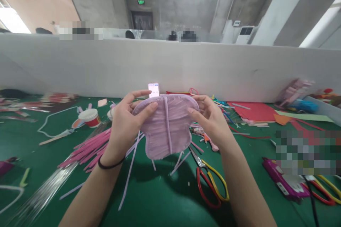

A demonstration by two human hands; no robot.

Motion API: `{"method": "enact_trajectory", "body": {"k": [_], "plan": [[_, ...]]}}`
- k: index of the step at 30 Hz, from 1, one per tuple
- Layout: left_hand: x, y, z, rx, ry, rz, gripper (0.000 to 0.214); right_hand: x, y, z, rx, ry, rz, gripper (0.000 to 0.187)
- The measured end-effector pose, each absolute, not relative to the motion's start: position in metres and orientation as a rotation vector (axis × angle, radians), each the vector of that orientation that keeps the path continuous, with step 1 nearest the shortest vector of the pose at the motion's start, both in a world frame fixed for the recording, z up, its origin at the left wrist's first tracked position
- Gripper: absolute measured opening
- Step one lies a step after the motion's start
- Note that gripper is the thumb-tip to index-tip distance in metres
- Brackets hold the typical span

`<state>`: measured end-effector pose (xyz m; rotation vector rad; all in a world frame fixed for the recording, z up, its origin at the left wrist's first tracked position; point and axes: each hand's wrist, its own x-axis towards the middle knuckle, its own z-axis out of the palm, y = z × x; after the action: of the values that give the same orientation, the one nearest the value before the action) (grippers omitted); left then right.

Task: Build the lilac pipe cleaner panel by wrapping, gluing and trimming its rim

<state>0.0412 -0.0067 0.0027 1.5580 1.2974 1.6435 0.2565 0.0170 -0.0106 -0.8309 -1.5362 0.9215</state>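
Observation:
I hold up a lilac butterfly-shaped piece [166, 127] made of thin strips laid side by side, with a raised rib down its middle. My left hand [125, 124] grips its left lobe, thumb on the front and fingers curled over the top edge. My right hand [210, 118] pinches the right lobe the same way. Loose lilac strips hang from its lower edge above the green table [149, 198]. A black band circles my left wrist.
Red-and-yellow scissors [210, 181] lie below my right hand. Pink strips [87, 149] and clear rods lie to the left, near a paper cup [89, 117]. A phone [153, 89] leans on the grey partition. Red paper [253, 111], a purple tool [282, 181] and more scissors lie right.

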Motion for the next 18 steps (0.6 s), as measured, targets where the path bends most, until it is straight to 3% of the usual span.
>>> {"method": "enact_trajectory", "body": {"k": [7,18], "plan": [[0.058,-0.014,0.016,1.767,1.338,1.648,0.051,0.258,0.001,0.057,-0.842,-1.862,0.527,0.019],[0.075,-0.016,0.015,1.708,1.281,1.672,0.048,0.278,0.026,0.083,-0.911,-2.229,0.577,0.012]]}}
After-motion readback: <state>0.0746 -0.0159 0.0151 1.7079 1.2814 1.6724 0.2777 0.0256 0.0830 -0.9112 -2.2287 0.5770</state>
